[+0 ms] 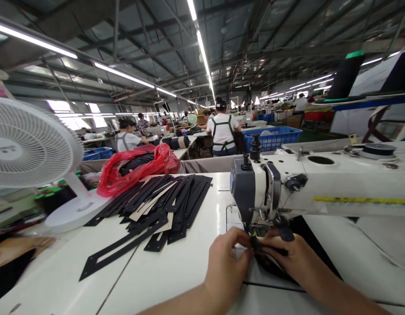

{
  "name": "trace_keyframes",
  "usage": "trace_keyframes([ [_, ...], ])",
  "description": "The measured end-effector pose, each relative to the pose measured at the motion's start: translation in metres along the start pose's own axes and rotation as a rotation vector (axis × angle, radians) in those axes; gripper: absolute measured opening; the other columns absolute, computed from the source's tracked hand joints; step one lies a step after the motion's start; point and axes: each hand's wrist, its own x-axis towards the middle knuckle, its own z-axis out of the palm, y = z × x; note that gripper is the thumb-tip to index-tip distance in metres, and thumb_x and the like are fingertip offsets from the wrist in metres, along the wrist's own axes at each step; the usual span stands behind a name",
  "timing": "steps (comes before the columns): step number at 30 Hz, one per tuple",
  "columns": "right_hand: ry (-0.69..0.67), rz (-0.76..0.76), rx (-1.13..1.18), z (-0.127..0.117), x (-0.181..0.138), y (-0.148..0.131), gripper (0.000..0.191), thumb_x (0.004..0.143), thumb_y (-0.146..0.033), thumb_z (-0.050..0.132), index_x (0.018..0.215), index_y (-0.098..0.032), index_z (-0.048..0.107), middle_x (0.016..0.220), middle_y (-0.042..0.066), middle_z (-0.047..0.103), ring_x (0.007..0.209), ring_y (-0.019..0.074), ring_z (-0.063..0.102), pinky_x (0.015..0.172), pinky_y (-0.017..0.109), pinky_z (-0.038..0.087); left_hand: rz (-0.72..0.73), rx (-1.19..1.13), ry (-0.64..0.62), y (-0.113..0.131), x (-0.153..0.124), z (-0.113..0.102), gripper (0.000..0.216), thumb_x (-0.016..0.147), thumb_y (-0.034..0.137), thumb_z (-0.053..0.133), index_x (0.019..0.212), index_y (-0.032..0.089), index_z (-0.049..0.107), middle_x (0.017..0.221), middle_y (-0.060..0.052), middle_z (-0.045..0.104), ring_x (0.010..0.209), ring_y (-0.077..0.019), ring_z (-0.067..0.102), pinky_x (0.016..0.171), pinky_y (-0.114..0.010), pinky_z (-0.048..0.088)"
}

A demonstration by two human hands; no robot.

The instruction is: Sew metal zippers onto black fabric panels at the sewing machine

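- The left hand [227,262] pinches the edge of a dark, flexible flat piece [271,267] between thumb and forefinger, close to the needle area.
- The right hand [292,253] has its fingers bent and closed on the same piece, just beside the left fingertips (blur hides the exact grip).
- That piece lies at the presser foot of a white and grey industrial sewing machine [347,181], on the right part of the glossy white worktop [163,282]; a black sheet [315,243] spreads beyond the right hand, and whether the two are joined I cannot tell.
- A yellow measuring tape [360,200] runs along the machine's arm.
- Left of the machine, a fanned heap of black slotted strips [189,203], some showing beige faces, reaches toward the worktop's far edge; one long strip [89,267] points out toward the near left corner.
- A crumpled red plastic bag [163,159] with dark contents sits by the far edge, touching the heap.
- A white round fan [35,144] stands at the left edge.
- Beyond the far edge are a blue plastic crate [271,139] and a person in a white shirt [224,131] with green apron straps, back turned.
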Motion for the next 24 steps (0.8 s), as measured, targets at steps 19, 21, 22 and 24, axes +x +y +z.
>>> trace_keyframes([
  [19, -0.14, -0.226, -0.284, -0.008, 0.003, -0.006, 0.018, 0.084, -0.017, 0.053, 0.082, -0.024, 0.069, 0.08, 0.001, 0.067, 0.075, 0.0161, 0.062, 0.069, 0.026, 0.047, 0.763, 0.448, -0.251, -0.011, 0.007, -0.025, 0.029, 0.084, 0.008, 0.042, 0.11, 0.015, 0.054, 0.099, -0.009, 0.067, 0.092, -0.0195, 0.064, 0.082, -0.031, 0.053],
  [21, -0.097, -0.178, -0.234, -0.01, 0.001, -0.002, 0.017, 0.085, -0.02, 0.052, 0.082, -0.023, 0.068, 0.081, 0.001, 0.067, 0.075, 0.0159, 0.062, 0.071, 0.026, 0.047, 0.71, 0.4, -0.2, -0.015, 0.005, -0.023, 0.035, 0.08, 0.006, 0.043, 0.112, 0.017, 0.053, 0.104, -0.008, 0.066, 0.092, -0.0188, 0.064, 0.081, -0.03, 0.054],
  [22, -0.067, -0.123, -0.205, -0.009, 0.0, -0.001, 0.016, 0.084, -0.021, 0.051, 0.081, -0.022, 0.067, 0.08, 0.001, 0.067, 0.074, 0.0158, 0.062, 0.07, 0.026, 0.047, 0.7, 0.391, -0.178, -0.015, 0.003, -0.023, 0.036, 0.078, 0.007, 0.044, 0.111, 0.018, 0.053, 0.105, -0.007, 0.066, 0.092, -0.019, 0.065, 0.08, -0.03, 0.054],
  [24, -0.027, 0.018, -0.152, -0.008, -0.002, 0.003, 0.015, 0.083, -0.024, 0.051, 0.076, -0.019, 0.063, 0.074, 0.001, 0.066, 0.068, 0.0157, 0.061, 0.064, 0.025, 0.048, 0.717, 0.405, -0.165, -0.015, 0.001, -0.02, 0.034, 0.075, 0.009, 0.047, 0.107, 0.017, 0.055, 0.104, -0.007, 0.067, 0.091, -0.02, 0.065, 0.079, -0.032, 0.055],
])
